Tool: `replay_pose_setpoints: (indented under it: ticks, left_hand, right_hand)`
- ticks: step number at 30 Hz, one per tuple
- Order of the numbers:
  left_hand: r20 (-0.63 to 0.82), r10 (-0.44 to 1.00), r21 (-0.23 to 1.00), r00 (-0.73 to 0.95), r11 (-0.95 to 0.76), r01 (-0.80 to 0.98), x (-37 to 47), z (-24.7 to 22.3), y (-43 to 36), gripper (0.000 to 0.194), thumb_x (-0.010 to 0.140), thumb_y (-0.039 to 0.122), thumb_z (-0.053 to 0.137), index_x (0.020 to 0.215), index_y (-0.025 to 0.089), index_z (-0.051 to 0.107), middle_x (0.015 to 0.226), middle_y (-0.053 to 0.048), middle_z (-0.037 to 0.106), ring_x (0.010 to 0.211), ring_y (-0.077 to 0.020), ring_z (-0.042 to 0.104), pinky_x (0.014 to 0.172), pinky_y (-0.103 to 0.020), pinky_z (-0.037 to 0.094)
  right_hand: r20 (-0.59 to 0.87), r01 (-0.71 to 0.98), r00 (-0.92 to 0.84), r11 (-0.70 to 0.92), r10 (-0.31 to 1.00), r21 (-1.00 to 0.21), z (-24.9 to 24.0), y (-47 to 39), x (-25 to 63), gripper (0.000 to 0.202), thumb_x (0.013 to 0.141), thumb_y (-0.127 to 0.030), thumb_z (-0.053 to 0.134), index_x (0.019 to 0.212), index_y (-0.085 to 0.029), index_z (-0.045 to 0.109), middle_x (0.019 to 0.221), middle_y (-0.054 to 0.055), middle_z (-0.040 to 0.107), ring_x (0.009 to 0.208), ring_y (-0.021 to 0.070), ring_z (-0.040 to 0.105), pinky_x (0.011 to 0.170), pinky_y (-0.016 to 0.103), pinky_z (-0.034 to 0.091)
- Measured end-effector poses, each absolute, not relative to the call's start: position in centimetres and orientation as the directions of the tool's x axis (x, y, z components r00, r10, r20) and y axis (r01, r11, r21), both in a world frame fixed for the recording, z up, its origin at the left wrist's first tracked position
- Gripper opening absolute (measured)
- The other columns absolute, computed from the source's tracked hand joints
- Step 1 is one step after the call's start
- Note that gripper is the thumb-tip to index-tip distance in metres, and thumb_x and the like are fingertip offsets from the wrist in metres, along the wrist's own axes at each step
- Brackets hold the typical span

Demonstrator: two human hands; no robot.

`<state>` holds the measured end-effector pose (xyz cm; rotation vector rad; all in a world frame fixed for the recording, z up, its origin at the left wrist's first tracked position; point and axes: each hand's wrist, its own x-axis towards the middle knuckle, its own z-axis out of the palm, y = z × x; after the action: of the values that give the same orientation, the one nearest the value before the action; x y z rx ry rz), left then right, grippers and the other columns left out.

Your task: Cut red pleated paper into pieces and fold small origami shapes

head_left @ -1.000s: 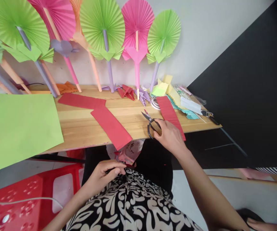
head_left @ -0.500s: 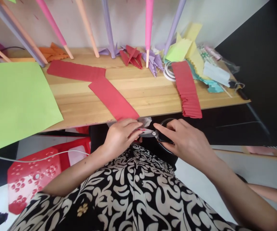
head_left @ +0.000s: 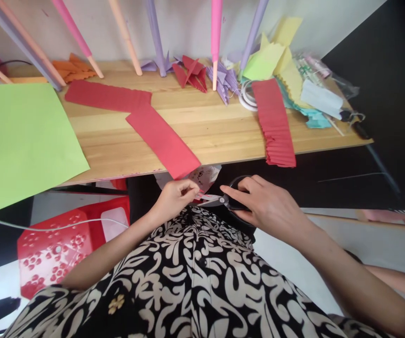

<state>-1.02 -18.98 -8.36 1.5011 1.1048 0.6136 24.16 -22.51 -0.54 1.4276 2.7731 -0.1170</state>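
Observation:
My right hand (head_left: 268, 202) grips a pair of scissors (head_left: 220, 201) by the black handles, just off the table's front edge. The blades lie partly apart and point left. My left hand (head_left: 176, 199) is closed in a pinch at the blade tips. A small pinkish-white bit shows there, too small to make out. Above that hand, a red paper strip (head_left: 163, 141) lies slanted across the table with its near end over the edge. Under this end hangs a whitish, patterned sheet (head_left: 207, 176).
On the wooden table (head_left: 223, 136) lie another red strip (head_left: 107, 96), a pleated red strip (head_left: 276, 126) and a large green sheet (head_left: 22, 145). Folded paper pieces (head_left: 190, 72) and wrapped sticks (head_left: 215, 37) stand along the back. A red stool (head_left: 54, 249) is below left.
My left hand has drawn down slightly from the red strip's end, its fingers now pinched at the blade tips. More of the whitish sheet shows. The view has shifted a little.

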Motion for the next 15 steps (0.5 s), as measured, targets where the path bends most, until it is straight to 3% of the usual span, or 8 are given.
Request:
replay_pose_setpoints:
  ticks: [2,5,9,12,14,15]
  left_hand:
    - [-0.264,0.877,0.921,0.401,0.106,0.375,-1.6,-10.8,-19.3,0.027,0.09,0.037,0.054,0.08,0.016,0.068,0.06,0.003,0.059,0.054,-0.01,0.049,0.053,-0.02,0.036]
    - [-0.318,0.88,0.854,0.354,0.104,0.509,-2.8,-14.6,-19.7,0.034,0.089,0.04,0.05,0.068,0.017,0.063,0.055,0.003,0.056,0.053,-0.0111,0.05,0.055,-0.021,0.038]
    - [-0.268,0.906,0.83,0.327,0.045,0.555,-3.4,-17.8,-19.5,0.04,0.088,0.042,0.052,0.056,0.019,0.057,0.055,0.0,0.056,0.055,-0.0134,0.052,0.061,-0.024,0.042]
    - [-0.204,0.928,0.821,0.313,-0.012,0.571,-3.3,-18.7,-19.0,0.03,0.085,0.041,0.055,0.067,0.018,0.065,0.076,-0.007,0.07,0.076,-0.0206,0.064,0.078,-0.031,0.051]
    - [-0.182,0.936,0.8,0.302,-0.038,0.599,-3.4,-18.7,-18.6,0.025,0.081,0.037,0.059,0.089,0.018,0.072,0.101,-0.011,0.075,0.097,-0.027,0.067,0.094,-0.039,0.051]
    - [-0.188,0.933,0.788,0.307,-0.043,0.614,-3.5,-18.4,-18.4,0.031,0.079,0.036,0.061,0.101,0.018,0.073,0.111,-0.012,0.074,0.107,-0.0294,0.066,0.101,-0.043,0.049]
  right_hand:
    - [-0.07,0.818,-0.556,0.531,0.828,-0.22,-1.3,-22.7,25.0,0.049,0.085,-0.025,0.075,0.133,-0.024,0.064,0.096,0.006,0.064,0.085,0.0217,0.058,0.067,0.029,0.043]
    - [-0.099,0.783,-0.432,0.318,0.896,-0.535,-2.8,-23.1,26.0,0.046,0.091,-0.031,0.069,0.135,-0.024,0.062,0.095,0.005,0.063,0.085,0.0189,0.059,0.074,0.029,0.047]
    - [-0.205,0.453,-0.328,-0.037,0.922,-0.891,-4.8,-24.2,25.3,0.051,0.092,-0.048,0.064,0.134,-0.02,0.06,0.098,0.006,0.064,0.089,0.018,0.062,0.079,0.03,0.049]
    - [-0.229,0.138,-0.347,-0.192,0.909,-0.972,-5.9,-24.7,23.8,0.062,0.092,-0.058,0.061,0.14,-0.02,0.055,0.102,0.007,0.064,0.089,0.0173,0.062,0.083,0.032,0.05]
    - [-0.202,0.0,-0.355,-0.216,0.913,-0.976,-6.4,-24.7,22.9,0.066,0.089,-0.062,0.064,0.14,-0.021,0.055,0.103,0.007,0.063,0.089,0.0175,0.062,0.084,0.033,0.05]
    - [-0.185,-0.071,-0.35,-0.223,0.918,-0.972,-6.6,-24.6,22.6,0.068,0.088,-0.064,0.064,0.14,-0.021,0.055,0.103,0.008,0.063,0.09,0.0184,0.062,0.085,0.034,0.05]
